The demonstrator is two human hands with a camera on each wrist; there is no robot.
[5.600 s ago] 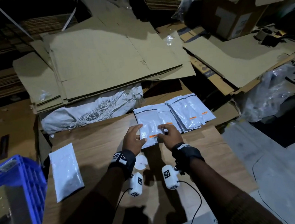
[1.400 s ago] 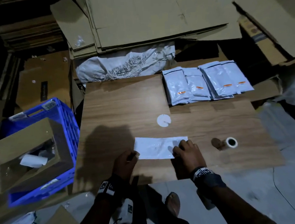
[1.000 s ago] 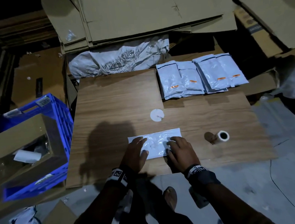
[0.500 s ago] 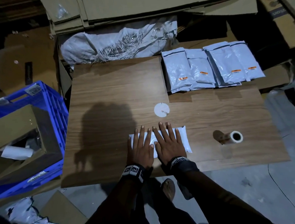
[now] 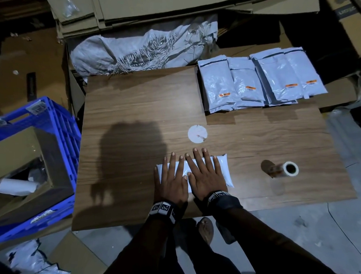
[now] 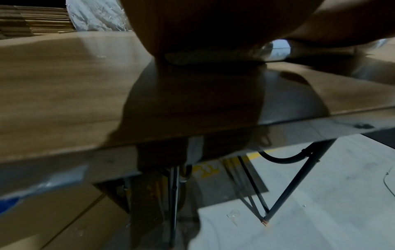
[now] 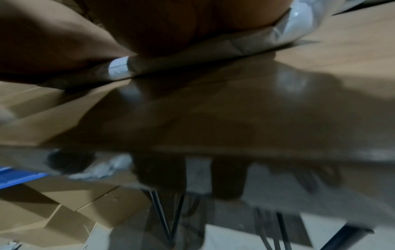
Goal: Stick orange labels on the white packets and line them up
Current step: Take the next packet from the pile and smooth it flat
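- Head view: left hand (image 5: 170, 181) and right hand (image 5: 205, 177) lie flat, side by side, fingers straight, pressing one white packet (image 5: 223, 172) onto the wooden surface (image 5: 133, 110). Four labelled packets (image 5: 260, 79) lie in an overlapping row at the far right edge. Label roll (image 5: 288, 169) stands right of the hands.
- Left wrist view: palm rests on the packet (image 6: 213, 55).
- Right wrist view: blurred; palm covers the packet (image 7: 295, 28).

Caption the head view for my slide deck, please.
Both hands, left and right, press a white packet flat on the table; labelled packets lined up behind, label roll alongside.
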